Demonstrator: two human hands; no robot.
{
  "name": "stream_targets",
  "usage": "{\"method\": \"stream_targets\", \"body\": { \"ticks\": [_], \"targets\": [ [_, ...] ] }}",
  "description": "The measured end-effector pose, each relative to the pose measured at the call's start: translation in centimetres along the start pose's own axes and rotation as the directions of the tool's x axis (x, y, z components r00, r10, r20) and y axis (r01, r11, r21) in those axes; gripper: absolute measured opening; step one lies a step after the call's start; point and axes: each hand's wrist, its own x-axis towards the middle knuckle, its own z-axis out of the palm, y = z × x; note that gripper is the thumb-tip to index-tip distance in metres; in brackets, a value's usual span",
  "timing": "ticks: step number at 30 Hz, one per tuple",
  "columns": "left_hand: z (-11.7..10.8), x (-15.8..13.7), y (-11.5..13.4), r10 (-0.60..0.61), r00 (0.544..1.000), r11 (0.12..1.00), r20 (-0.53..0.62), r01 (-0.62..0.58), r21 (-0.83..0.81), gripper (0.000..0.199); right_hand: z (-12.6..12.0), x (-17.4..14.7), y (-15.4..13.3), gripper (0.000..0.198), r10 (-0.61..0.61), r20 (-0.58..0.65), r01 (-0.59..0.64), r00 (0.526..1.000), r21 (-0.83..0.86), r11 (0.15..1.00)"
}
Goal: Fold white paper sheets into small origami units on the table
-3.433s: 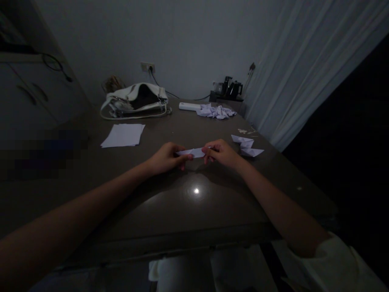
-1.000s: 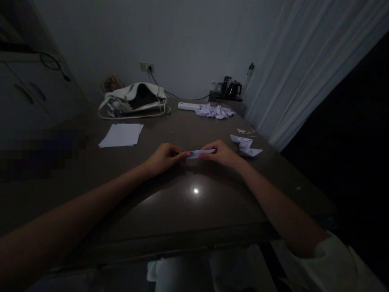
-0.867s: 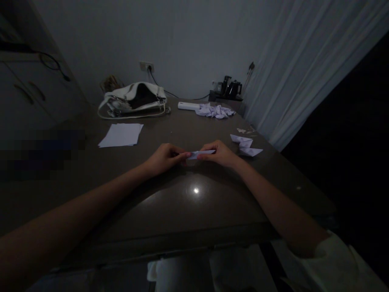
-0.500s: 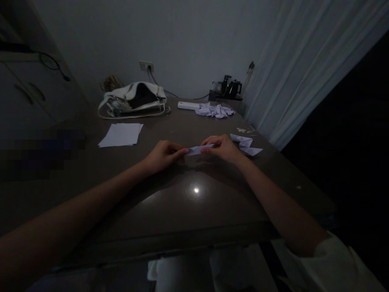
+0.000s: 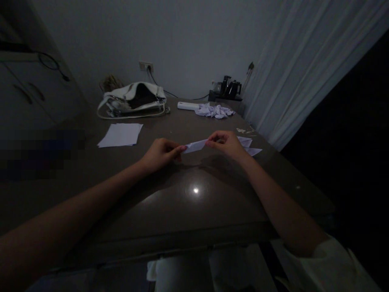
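Note:
A narrow strip of folded white paper (image 5: 195,146) is held above the table between my two hands. My left hand (image 5: 162,154) pinches its left end between thumb and fingers. At the other end, the thumb and fingertips of my right hand (image 5: 226,143) grip the paper, which slants slightly upward to the right. Just behind my right hand lie folded paper pieces (image 5: 253,151), partly hidden by it. To the left of my left hand rests a small stack of white paper sheets (image 5: 120,134).
A white handbag (image 5: 133,99) stands at the back left of the brown table (image 5: 170,211). Toward the back right are a white oblong object (image 5: 188,106) and a heap of folded papers (image 5: 216,111). A black kettle (image 5: 234,88) sits beyond, beside a pale curtain (image 5: 270,81).
My right hand has slid right and slightly up along the paper to its end, showing more of the strip. My left hand has shifted slightly left and keeps its pinch.

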Motion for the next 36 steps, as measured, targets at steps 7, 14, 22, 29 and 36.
{"method": "stream_targets", "body": {
  "ticks": [7,14,22,29,36],
  "targets": [
    [0.0,0.1,-0.1,-0.024,1.000,1.000,0.008,0.024,0.001,0.055,-0.5,0.1,0.2,0.024,-0.011,0.002,0.011,1.000,-0.021,1.000],
    [0.2,0.2,-0.1,-0.038,0.999,0.999,0.016,0.038,0.014,0.054,-0.7,0.0,0.2,0.021,-0.031,0.063,0.034,0.998,-0.051,0.998],
    [0.4,0.3,-0.3,-0.031,0.995,0.998,0.097,0.036,-0.053,0.047,-0.1,-0.1,0.3,0.021,-0.028,0.115,0.038,0.993,-0.084,0.996],
    [0.5,0.3,-0.3,0.032,0.997,0.996,0.077,-0.025,-0.087,0.040,0.5,-0.4,-0.3,0.021,-0.025,0.182,0.029,0.983,-0.018,0.999],
    [0.4,0.3,0.4,-0.021,0.995,0.980,0.102,0.041,-0.194,0.038,0.8,-0.5,0.1,0.023,0.000,0.275,-0.009,0.961,0.032,0.999]
  ]
}}
